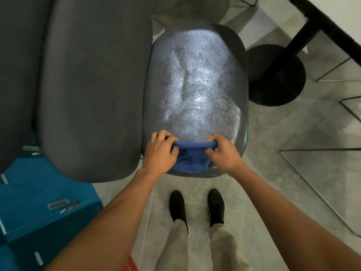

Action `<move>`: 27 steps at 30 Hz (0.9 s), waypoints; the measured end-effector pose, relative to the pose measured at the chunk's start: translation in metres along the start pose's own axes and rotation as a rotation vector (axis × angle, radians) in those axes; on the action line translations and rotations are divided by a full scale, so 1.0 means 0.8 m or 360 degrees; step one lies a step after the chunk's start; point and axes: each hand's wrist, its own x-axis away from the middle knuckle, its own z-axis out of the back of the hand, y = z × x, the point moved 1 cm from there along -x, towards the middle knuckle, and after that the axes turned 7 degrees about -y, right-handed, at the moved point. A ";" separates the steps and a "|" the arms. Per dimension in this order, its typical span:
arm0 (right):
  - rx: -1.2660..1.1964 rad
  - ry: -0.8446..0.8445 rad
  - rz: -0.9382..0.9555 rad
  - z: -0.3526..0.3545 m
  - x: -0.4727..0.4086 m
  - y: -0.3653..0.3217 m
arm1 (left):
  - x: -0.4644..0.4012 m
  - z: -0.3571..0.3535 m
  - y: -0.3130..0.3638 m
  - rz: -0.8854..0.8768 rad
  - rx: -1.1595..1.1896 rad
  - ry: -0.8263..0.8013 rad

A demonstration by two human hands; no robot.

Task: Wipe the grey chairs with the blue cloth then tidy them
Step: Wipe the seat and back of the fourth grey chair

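Blue cabinet (39,202): low and to the left of the left hand, on the floor, with a small label slot on its top face.
Dark grey chair (91,90): just left of the left hand, its matte padded surface running up and away from the hands; its lower edge overlaps the cabinet.
Left hand (160,151): fingers curled, gripping the left end of the blue cloth at the near edge of the shiny chair.
Blue cloth (192,157): between the two hands, bunched and stretched across its top edge, lying on the near rim of the shiny grey chair.
Shiny grey chair (197,85): directly beyond both hands, its rounded surface glaring with reflected light.
Right hand (222,153): fingers curled, pinching the right end of the cloth.
Shoes (197,206): a black pair below the hands on the pale floor, with light trousers above them.
Black round table base (277,75): beyond and right of the right hand, with a black post rising toward a white tabletop (341,8) at the upper right.
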 end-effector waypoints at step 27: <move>-0.0575 -0.0047 0.0766 0.145 0.313 -0.292 | 0.273 0.355 0.162 -0.0120 0.1014 0.0981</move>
